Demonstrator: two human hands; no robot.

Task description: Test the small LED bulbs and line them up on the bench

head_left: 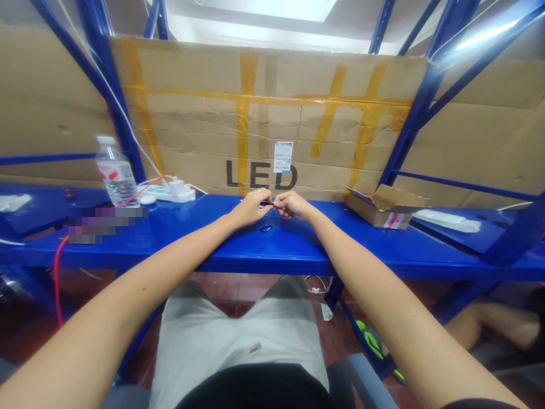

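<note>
Both my arms reach forward over the blue metal shelf (264, 247). My left hand (250, 207) and my right hand (293, 205) meet at its far edge, fingers curled in a pinch on a small dark part (268, 203) held between them. I cannot make out what the part is. A small dark loop-shaped piece (266, 229) lies on the shelf just below the hands.
A taped cardboard sheet marked LED (264, 113) stands behind the shelf. A water bottle (114, 170) and a white power strip (172, 191) with a red cable are at the left. An open small carton (387, 205) sits at the right. Another person's leg (489, 329) shows at the lower right.
</note>
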